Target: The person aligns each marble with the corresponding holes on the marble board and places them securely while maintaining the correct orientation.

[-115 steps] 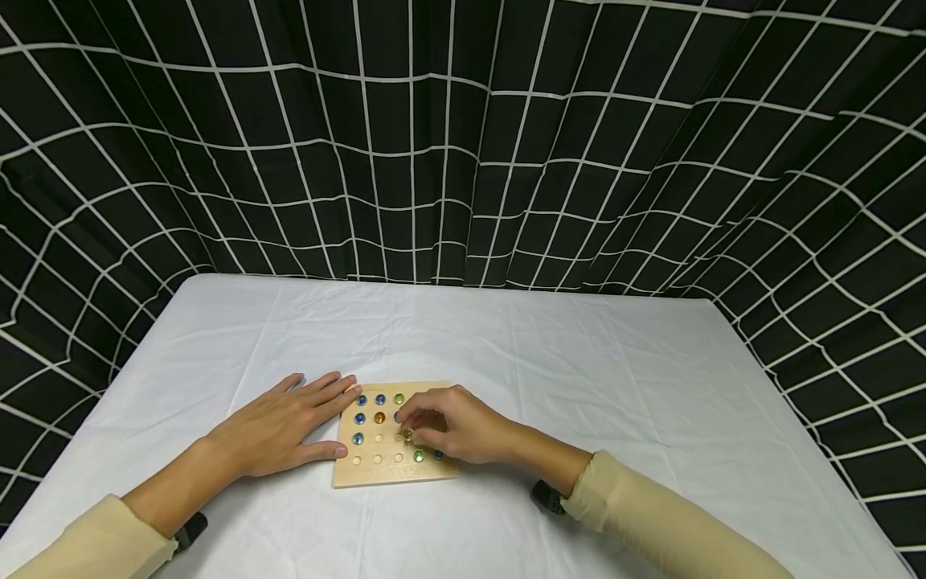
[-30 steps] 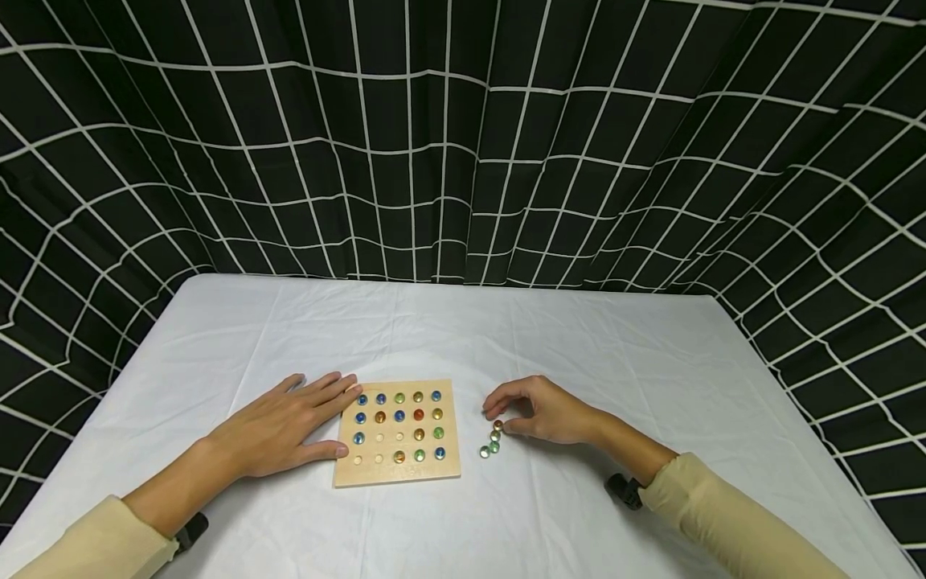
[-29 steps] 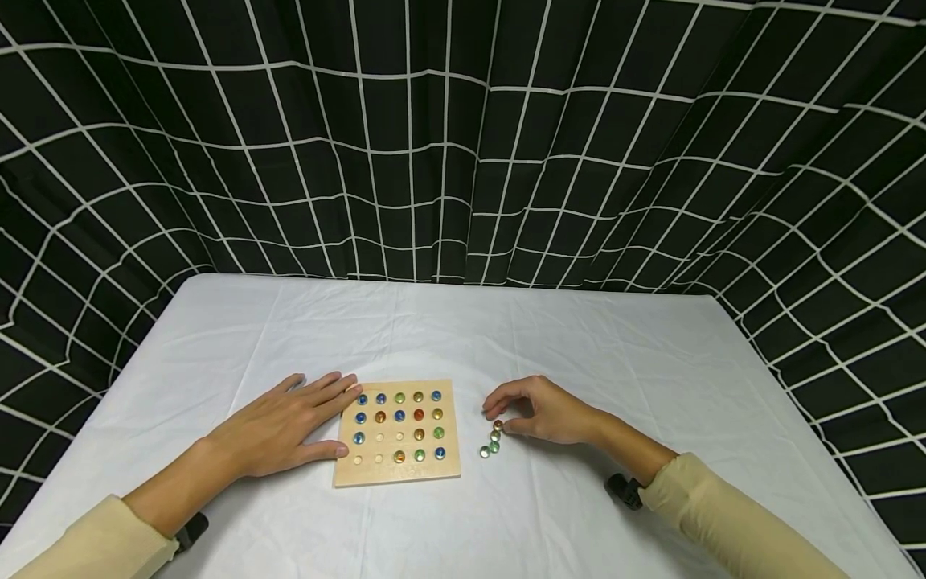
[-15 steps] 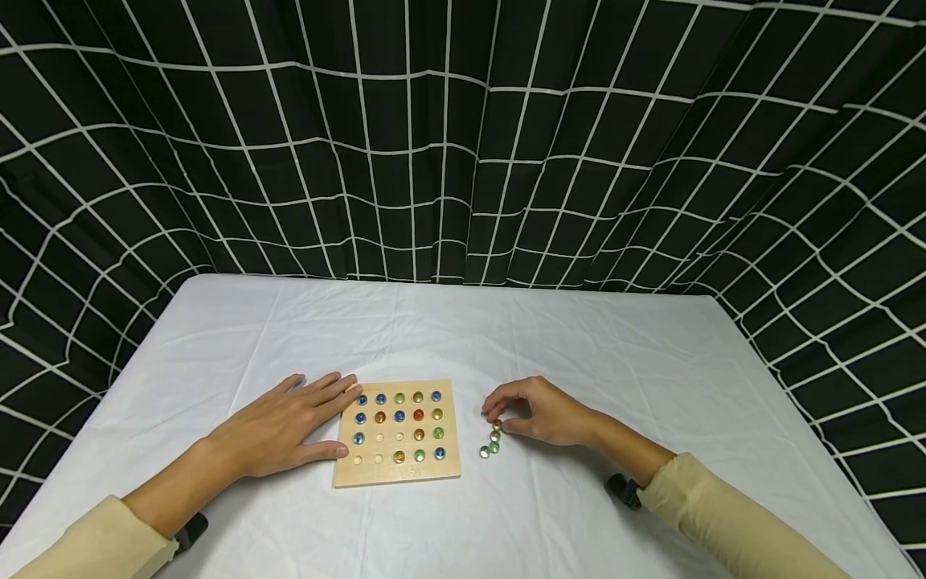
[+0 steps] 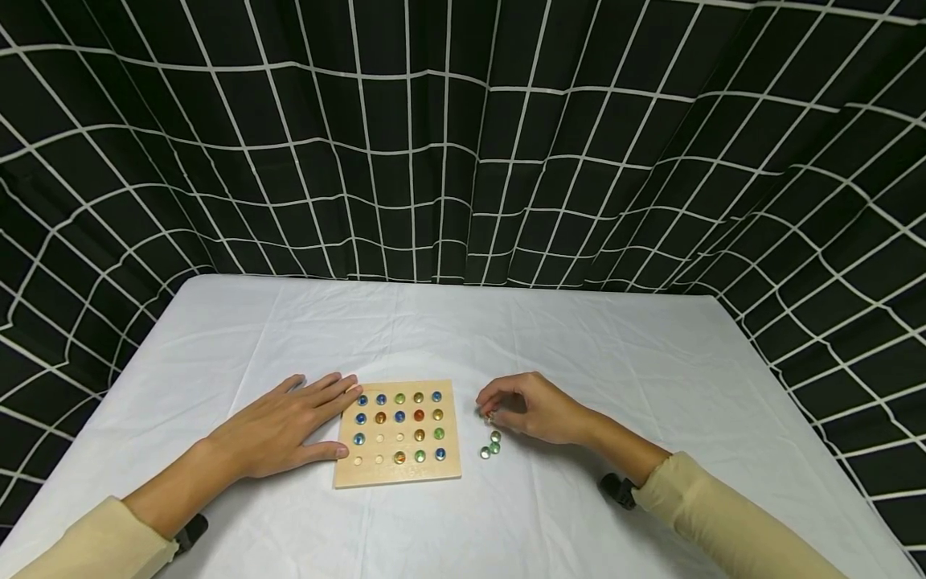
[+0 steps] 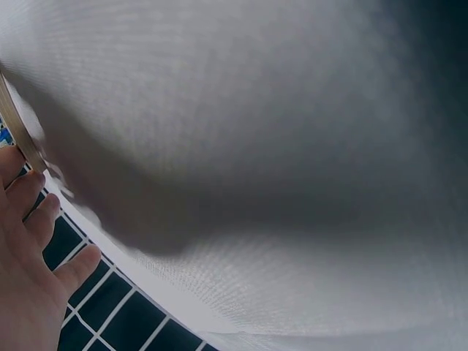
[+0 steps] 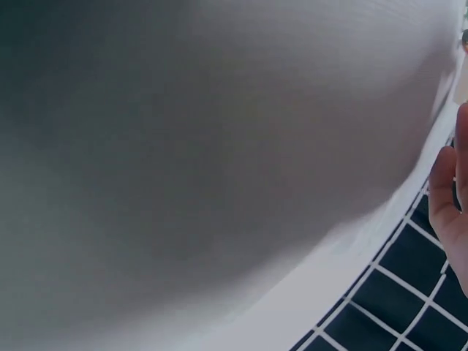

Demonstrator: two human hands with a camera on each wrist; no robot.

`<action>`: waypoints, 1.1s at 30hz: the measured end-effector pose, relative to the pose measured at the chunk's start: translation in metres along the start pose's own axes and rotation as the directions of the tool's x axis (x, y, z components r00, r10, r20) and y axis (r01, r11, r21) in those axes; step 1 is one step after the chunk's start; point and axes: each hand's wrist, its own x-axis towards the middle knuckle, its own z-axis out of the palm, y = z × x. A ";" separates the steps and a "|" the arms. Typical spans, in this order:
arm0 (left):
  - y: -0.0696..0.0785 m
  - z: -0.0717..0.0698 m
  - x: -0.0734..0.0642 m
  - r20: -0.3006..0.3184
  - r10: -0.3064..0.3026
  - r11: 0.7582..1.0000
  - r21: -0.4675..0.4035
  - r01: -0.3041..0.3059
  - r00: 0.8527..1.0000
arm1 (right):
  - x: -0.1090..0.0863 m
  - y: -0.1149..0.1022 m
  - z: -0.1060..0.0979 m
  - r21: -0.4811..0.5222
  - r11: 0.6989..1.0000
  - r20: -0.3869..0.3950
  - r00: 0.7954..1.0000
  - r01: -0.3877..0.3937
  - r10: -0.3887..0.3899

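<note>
Pale wood lies under bright light as a square-cornered board (image 5: 401,474), set flat on a white cloth (image 5: 593,362), is touched along its left side by a left hand (image 5: 289,418), palm down, its fingers straight and spread. The tip of the index finger is laid on the far left corner and the thumb on the left edge nearer the person; nothing is gripped there. Sixteen round glass pieces (image 5: 419,416) — blue, green, amber and one red — are seated in the board's rows of hollows. The two rows farther from the person are filled, while four bare hollows (image 5: 379,439) are seen toward the left of the two nearer rows. Well to the right of the board, the thumb and fingers of a right hand (image 5: 531,410) are curled together, and a small reddish-amber piece (image 5: 489,417) is pinched at their tips — largely covered, and whether it is clear of the cloth cannot be told. Just below that hand, three loose green pieces (image 5: 495,448) are clustered on the cloth, apart from the board. Both forearms are covered by beige sleeves (image 5: 723,515), and a black device (image 5: 617,490) is worn under each wrist. The far edge of the cloth is backed by a black curtain (image 5: 463,181) crossed with white lines. In the left wrist view, the board's edge is met by the fingertips; in the right, the hand is cut off by the frame.
</note>
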 end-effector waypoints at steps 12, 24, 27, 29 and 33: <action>0.000 0.000 0.000 0.010 -0.016 1.000 0.008 0.016 1.000 | 0.021 -0.023 0.010 -0.022 0.998 0.005 0.998 0.056 -0.056; 0.001 -0.001 0.001 0.018 -0.016 1.000 0.002 0.016 1.000 | 0.041 -0.036 0.030 0.030 0.992 0.046 0.991 0.123 -0.125; 0.001 -0.001 0.001 0.017 -0.013 1.000 0.004 0.013 1.000 | 0.046 -0.039 0.035 0.065 0.988 0.061 0.988 0.138 -0.142; 0.001 -0.001 0.001 0.017 -0.013 1.000 0.005 0.013 1.000 | 0.049 -0.042 0.038 0.086 0.986 0.073 0.987 0.140 -0.146; 0.001 0.000 0.000 0.021 -0.016 1.000 0.002 0.016 1.000 | 0.054 -0.046 0.044 0.077 0.988 0.082 0.987 0.131 -0.137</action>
